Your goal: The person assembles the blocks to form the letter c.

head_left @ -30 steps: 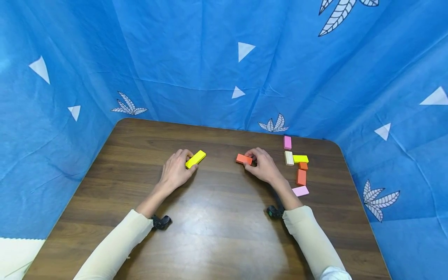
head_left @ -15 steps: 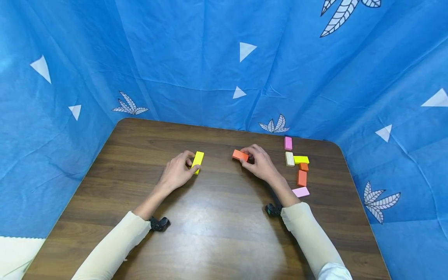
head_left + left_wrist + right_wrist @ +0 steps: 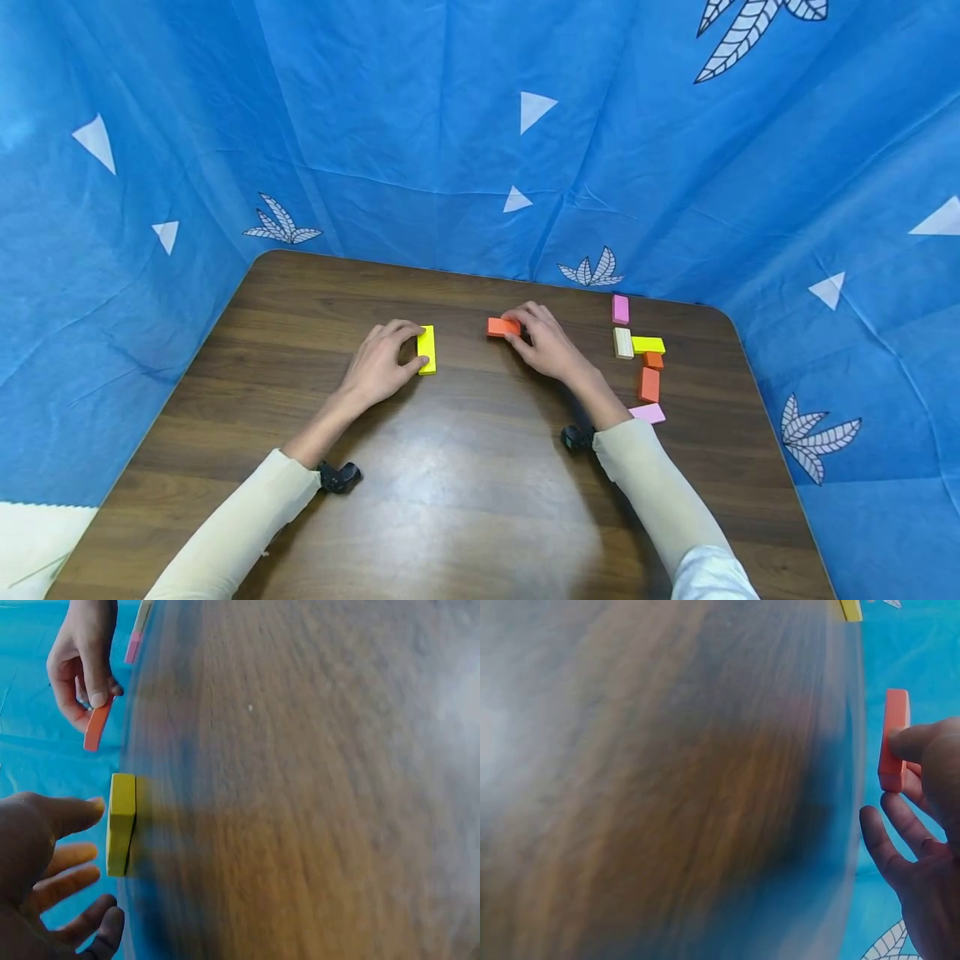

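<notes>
A yellow wooden block [image 3: 427,350] lies flat on the brown table, its long side pointing away from me. My left hand [image 3: 381,365] is beside its left side; in the left wrist view the thumb and spread fingers stand slightly apart from the block [image 3: 121,823]. Right of it, my right hand [image 3: 546,343] pinches an orange block [image 3: 502,327] near its right end. The right wrist view has this orange block [image 3: 894,742] between thumb and fingers, seemingly raised off the table, with other fingers extended below it.
Several blocks lie at the table's right: pink [image 3: 620,309], cream [image 3: 622,342], yellow [image 3: 648,345], small orange [image 3: 653,361], larger orange [image 3: 649,385] and light pink [image 3: 648,413], partly behind the right forearm. A blue patterned curtain [image 3: 420,150] borders the wooden table [image 3: 450,483].
The yellow block has turned from slanted to pointing away from me, and the left fingers have loosened from it. My right hand has carried the orange block left and levelled it.
</notes>
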Motion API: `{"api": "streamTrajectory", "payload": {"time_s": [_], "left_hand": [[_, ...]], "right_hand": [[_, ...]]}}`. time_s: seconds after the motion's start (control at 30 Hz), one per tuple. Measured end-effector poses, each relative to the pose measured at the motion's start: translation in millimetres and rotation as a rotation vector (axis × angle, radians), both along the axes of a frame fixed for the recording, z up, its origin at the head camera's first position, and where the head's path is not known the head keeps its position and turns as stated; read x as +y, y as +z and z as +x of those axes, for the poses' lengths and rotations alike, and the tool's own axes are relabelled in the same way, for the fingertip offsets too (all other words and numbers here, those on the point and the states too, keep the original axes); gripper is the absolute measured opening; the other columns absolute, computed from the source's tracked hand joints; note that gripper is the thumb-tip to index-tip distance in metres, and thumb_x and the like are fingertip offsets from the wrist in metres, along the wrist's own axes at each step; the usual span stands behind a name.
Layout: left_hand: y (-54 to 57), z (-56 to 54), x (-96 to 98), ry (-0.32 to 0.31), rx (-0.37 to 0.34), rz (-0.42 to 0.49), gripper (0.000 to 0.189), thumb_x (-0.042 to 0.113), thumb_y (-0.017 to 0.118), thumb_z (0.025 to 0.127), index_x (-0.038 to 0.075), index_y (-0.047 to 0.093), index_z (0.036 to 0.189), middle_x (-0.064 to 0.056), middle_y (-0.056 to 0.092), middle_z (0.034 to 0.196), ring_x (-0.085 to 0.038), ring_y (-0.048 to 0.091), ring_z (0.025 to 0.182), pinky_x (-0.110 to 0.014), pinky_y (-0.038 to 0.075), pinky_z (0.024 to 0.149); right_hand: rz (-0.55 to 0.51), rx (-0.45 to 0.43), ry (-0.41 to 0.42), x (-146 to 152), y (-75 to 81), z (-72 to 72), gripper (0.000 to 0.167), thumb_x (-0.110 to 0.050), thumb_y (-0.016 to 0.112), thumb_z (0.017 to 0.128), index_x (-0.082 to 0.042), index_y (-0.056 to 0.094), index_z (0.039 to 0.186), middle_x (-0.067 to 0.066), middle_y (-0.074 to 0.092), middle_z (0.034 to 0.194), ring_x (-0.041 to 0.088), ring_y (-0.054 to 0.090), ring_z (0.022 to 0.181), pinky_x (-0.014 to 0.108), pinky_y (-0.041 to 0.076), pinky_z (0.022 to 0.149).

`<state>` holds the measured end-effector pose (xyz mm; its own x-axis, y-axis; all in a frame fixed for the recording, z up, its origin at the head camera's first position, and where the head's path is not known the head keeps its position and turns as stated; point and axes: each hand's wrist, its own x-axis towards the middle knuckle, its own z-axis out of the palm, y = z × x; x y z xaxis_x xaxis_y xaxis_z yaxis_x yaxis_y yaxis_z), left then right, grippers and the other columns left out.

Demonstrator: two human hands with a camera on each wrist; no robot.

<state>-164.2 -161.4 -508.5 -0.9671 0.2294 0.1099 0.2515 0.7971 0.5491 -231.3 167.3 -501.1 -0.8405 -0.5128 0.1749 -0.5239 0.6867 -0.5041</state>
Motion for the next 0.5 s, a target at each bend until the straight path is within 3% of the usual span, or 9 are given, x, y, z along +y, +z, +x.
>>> {"api": "streamTrajectory", "payload": {"time_s": [0.27,0.5], "left_hand": [[-1.1,-1.4,-6.1,-0.145,-0.027,-0.042,0.053,0.025,0.074,0.103,0.011,0.062,0.153,-0.008,0.056,0.164,-0.037,0.055,0.140,-0.061,0.044,0.115],[-0.9,-3.4,-12.1,-0.188,-0.038,-0.032,0.053,0.023,0.072,0.104,0.016,0.061,0.155,-0.005,0.054,0.166,-0.039,0.053,0.146,-0.062,0.043,0.110]], "right_hand": [[0.041,0.015,0.045,-12,-1.4,-7.5,0.033,-0.019,0.066,0.108,-0.006,0.067,0.139,0.012,0.064,0.132,0.031,0.056,0.118,0.048,0.050,0.105],[0.077,-0.005,0.054,-23,-5.0,-15.5,0.032,-0.020,0.063,0.110,-0.008,0.065,0.140,0.012,0.063,0.136,0.032,0.055,0.122,0.048,0.047,0.109]]}}
